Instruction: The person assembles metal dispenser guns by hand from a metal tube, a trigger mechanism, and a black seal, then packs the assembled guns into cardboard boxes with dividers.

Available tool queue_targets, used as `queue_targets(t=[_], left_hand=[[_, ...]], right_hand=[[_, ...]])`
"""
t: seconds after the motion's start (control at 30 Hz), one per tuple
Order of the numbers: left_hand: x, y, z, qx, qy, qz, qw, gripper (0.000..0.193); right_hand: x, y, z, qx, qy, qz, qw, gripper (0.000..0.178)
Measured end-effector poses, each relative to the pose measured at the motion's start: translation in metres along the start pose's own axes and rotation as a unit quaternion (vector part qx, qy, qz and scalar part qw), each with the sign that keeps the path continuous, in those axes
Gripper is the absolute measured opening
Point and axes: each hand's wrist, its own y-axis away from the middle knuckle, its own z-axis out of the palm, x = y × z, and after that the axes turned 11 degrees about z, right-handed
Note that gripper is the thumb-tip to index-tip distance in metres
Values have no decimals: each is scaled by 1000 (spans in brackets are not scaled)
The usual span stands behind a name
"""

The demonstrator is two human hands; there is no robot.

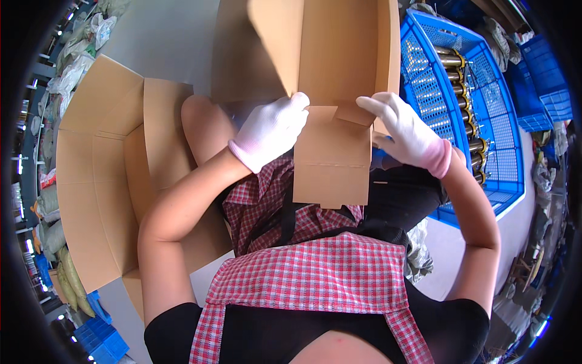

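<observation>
A long brown cardboard box (339, 54) lies open in front of me, its near end close to my lap. Its end flap (331, 158), creased across and tabbed at the tip, hangs toward me. My left hand (273, 130), in a white glove with a pink cuff, is closed on the box's near left corner, where a side panel stands up. At the near right corner, my right hand (409, 133), gloved the same way, has its fingers stretched out and apart. Its fingertips reach a small folded side flap (354, 113); the thumb is lower, beside the box edge.
A large open cardboard box (91, 200) stands at my left. To the right is a blue mesh-sided crate (509, 145) holding several metal cylinders (461, 91). More blue crates (542, 79) are at the far right. Bags (79, 54) line the left side.
</observation>
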Motion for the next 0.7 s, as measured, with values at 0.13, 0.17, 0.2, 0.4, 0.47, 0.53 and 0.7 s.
queue_targets(t=[0.13,0.17,0.2,0.4,0.47,0.53,0.7], left_hand=[[9,8,17,22,-30,9,999,18],[4,6,21,38,-33,47,998,18],[-11,19,36,-34,-10,-4,999,37],[-12,13,43,-10,-9,86,996,79],[-15,11,48,58,-82,91,991,84],[-10,7,47,16,-145,92,985,83],[6,-10,40,-138,-214,-81,964,61]], right_hand=[[-26,17,14,-9,165,-40,985,63],[-24,17,22,-6,200,-46,979,64],[-5,18,36,53,111,-76,989,60],[15,38,73,156,-126,192,961,62],[5,38,85,222,-330,236,887,78],[0,31,86,264,-295,244,885,80],[-30,4,47,285,244,181,909,64]])
